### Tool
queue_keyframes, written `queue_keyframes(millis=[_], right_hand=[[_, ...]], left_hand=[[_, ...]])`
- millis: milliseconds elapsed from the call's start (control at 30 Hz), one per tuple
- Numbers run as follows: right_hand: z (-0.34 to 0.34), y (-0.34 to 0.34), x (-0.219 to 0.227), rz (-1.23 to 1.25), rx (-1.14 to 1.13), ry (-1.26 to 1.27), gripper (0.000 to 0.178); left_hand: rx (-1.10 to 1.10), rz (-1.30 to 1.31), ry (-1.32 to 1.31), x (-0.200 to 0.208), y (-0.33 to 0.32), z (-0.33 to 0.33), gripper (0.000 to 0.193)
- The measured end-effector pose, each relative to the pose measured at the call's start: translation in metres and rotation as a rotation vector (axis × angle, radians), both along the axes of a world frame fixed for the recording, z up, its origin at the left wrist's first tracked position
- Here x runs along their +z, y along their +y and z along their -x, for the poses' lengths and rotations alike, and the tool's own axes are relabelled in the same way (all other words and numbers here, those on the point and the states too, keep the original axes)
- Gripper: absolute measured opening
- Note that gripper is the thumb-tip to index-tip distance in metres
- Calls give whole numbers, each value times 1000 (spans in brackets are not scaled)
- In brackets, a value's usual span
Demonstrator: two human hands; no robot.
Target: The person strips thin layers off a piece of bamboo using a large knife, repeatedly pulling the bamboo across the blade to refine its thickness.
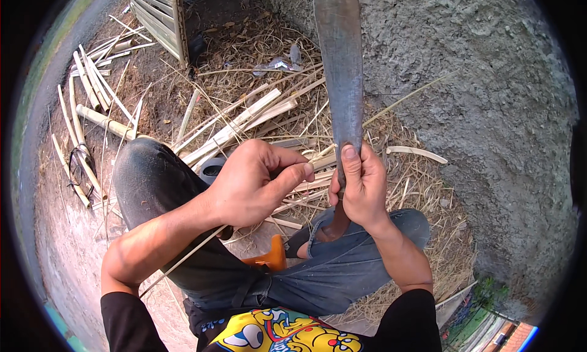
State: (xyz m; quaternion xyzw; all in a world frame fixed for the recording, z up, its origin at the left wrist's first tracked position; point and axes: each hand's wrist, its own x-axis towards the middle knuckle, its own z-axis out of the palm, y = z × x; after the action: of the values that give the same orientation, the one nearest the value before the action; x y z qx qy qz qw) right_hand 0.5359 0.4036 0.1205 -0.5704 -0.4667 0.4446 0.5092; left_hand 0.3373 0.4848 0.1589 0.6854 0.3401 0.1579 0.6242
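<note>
Left hand: pinching thin tan bamboo strip. Right hand: gripping broad grey steel machete. Overpulling could cut us.

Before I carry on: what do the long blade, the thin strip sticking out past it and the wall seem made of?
Long blade: probably steel, dull, stained, from its grey sheen. Thin strip: likely bamboo, unpolished, by its yellowish-green colour. Wall: perhaps concrete or plaster, rough, pitted grey.

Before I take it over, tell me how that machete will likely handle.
The machete is probably stiff: its broad metal blade shows no sag beyond the right hand. It may feel tip-heavy, since the blade widens toward its far end.
</note>
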Motion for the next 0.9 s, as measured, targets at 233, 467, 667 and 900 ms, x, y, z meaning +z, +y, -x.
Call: queue_keyframes(millis=[233,467,667,900], right_hand=[[11,-4,-7,19,31,16,33],[2,7,-6,-62,-102,101,34],[8,14,-5,-63,-76,16,34],[8,12,-11,-78,-32,-53,33]], left_hand=[[-17,18,-9,-5,0,1,24],[16,187,-95,2,3,-3,25],[24,383,-188,-4,7,1,26],[58,685,-279,-11,9,1,25]])
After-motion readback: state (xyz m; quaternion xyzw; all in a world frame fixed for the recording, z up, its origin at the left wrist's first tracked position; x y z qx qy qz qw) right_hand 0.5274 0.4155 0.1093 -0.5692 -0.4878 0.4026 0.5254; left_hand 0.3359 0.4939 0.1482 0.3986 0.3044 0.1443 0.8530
